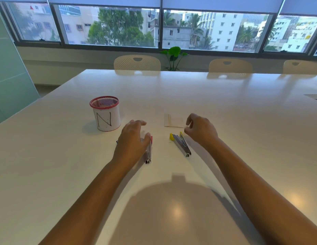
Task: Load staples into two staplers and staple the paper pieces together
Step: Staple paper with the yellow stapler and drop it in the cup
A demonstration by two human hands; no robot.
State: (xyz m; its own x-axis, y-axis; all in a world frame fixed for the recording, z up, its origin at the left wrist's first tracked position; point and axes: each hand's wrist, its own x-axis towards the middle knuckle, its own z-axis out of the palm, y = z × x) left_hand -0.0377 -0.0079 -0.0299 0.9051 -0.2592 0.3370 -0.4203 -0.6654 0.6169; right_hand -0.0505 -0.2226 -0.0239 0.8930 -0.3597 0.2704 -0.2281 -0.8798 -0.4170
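Reaching over the white table [225, 106], both forearms are stretching forward from the near edge toward two small staplers lying side by side, a little apart. The left hand [132, 140] is resting over the red stapler [149, 152], its thumb lying against the red tip and its fingers spread forward and fairly straight; it is covering the tool rather than clearly clamping it, and whether the palm is pressing down I cannot tell. The yellow stapler [180, 145] is lying open just right of it, its metal channel facing up. The right hand [201, 129] is hovering just beyond and right of that stapler, fingers curled in with fingertips drawn toward the thumb, as if pinching something thin; a strip of staples may be there, but it is too small to make out.

Judging by the open channel, the loading step is in hand, and stapling is not yet begun. The next move is probably calling for a careful lowering of the pinched fingers into the yellow channel, lined up along its length, before closing the top.

Just beyond the right hand, the paper [173, 120] is lying flat. Farther left, a white cup [107, 119] with a red mesh rim and a drawn "N" is standing upright; something pale is showing inside, unclear what.
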